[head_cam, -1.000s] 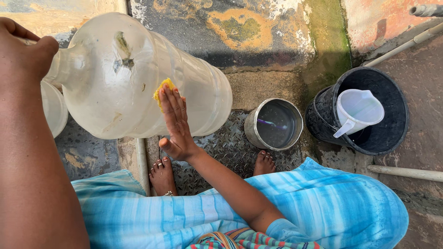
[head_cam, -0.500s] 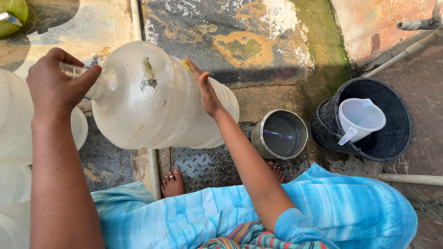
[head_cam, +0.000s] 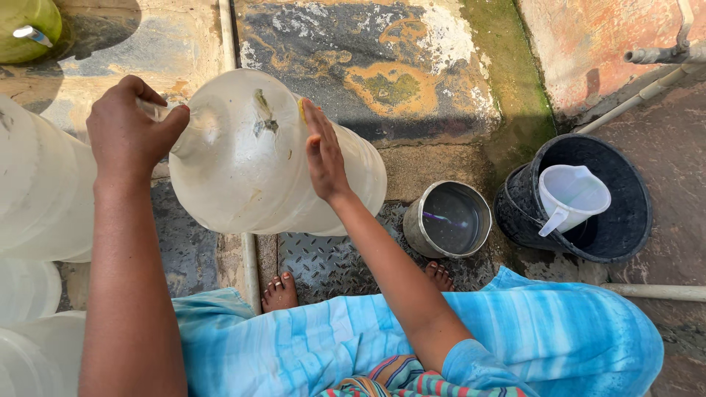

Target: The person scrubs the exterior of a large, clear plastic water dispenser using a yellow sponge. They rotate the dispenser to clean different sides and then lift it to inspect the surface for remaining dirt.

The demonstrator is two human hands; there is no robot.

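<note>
Left hand (head_cam: 129, 132) is clenched around the neck of the big translucent plastic water jug (head_cam: 257, 158), tipped on its side above the wet floor. Right hand (head_cam: 323, 154) presses flat, fingers extended, scrubbing with a yellow pad (head_cam: 300, 109). Firm neck grip probably stops it rolling.

Stained concrete floor (head_cam: 412, 81) (mossy), sunlit, metal tread plate (head_cam: 323, 257).

**Colours and patterns at the wash spot**

The big jug (head_cam: 250, 158) is cloudy, translucent white; a yellow scrap (head_cam: 301, 109) shows beside the right hand (head_cam: 323, 158); the garment (head_cam: 412, 345) is striped in light and deeper blue, with a red, green and yellow striped edge; the small pot (head_cam: 448, 219) is silver-grey; the bucket (head_cam: 625, 220) is black; the pitcher (head_cam: 570, 195) is white; the floor plate (head_cam: 323, 261) is grey with a raised diamond tread.
</note>
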